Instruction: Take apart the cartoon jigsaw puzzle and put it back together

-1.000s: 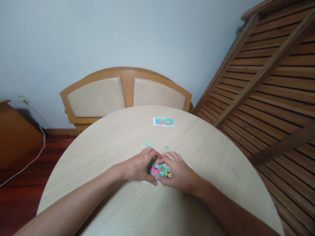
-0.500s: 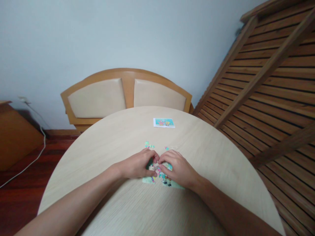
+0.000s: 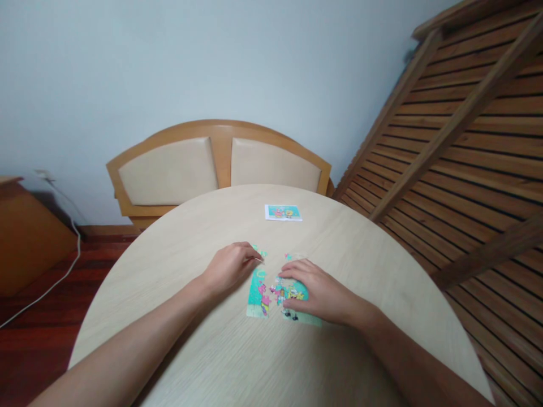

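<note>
A cartoon jigsaw puzzle lies in two joined sections, a narrow left section [image 3: 256, 294] and a wider right section [image 3: 294, 314], with a strip of bare table between them. My left hand [image 3: 233, 264] is just beyond the left section, its fingertips pinched on a thin, pale puzzle piece [image 3: 259, 260] seen edge-on. Loose turquoise pieces [image 3: 263, 254] lie by those fingertips, partly hidden. My right hand [image 3: 313, 289] rests over the right section with thumb and fingers apart, covering part of it. Another small piece [image 3: 288, 256] sits beyond the right fingers.
A picture card [image 3: 283, 212] with cartoon figures lies farther back on the round wooden table [image 3: 203, 226]. Behind the table stands a headboard [image 3: 224, 152] with cream panels. Wooden slats [image 3: 424, 152] lean on the right, and a white cable [image 3: 70, 265] runs along the floor at left.
My left hand has moved back and left, away from the puzzle's middle, uncovering the left section. My right hand has shifted slightly right, and its fingers have spread.
</note>
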`<action>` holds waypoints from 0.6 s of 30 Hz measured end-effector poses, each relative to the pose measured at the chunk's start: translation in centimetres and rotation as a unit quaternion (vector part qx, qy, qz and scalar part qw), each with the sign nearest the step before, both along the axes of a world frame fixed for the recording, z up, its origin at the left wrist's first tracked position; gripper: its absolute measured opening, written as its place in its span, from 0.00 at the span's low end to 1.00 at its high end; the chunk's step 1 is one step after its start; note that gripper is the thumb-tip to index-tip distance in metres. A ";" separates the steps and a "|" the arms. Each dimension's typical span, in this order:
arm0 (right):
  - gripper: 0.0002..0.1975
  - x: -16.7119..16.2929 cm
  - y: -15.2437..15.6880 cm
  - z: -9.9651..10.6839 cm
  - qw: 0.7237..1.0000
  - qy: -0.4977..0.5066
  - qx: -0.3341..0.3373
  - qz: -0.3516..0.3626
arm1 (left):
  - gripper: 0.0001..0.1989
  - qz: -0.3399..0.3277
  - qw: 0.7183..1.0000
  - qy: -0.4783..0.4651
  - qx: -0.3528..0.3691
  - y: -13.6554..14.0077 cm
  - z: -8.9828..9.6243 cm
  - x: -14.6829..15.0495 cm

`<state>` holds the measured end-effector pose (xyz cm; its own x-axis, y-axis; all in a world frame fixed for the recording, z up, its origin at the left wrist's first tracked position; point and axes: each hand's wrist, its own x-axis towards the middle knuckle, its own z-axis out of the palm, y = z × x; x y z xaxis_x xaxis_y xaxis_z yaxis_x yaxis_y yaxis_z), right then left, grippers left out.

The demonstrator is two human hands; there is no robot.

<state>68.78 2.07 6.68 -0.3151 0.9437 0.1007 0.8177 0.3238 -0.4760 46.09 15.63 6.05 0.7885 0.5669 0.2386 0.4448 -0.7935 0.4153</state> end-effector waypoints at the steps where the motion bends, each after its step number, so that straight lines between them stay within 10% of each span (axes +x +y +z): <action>1: 0.31 0.3 -0.1 0.2 1.000 -0.009 -0.005 -0.020 | 0.12 0.000 1.000 0.009 0.011 0.2 -0.2 -0.1; 7: 0.45 1.6 -1.3 1.6 0.989 -0.061 -0.069 -0.118 | 0.14 -0.009 0.999 0.035 0.008 -0.5 0.2 0.1; 14: 0.41 1.6 -1.8 1.6 0.976 -0.055 -0.113 -0.176 | 0.40 -0.180 0.982 0.055 -0.011 -3.9 1.4 0.3; 18: 0.30 1.7 -1.4 1.0 0.977 0.011 -0.105 -0.185 | 0.34 -0.173 0.984 0.040 -0.015 -5.2 0.7 1.3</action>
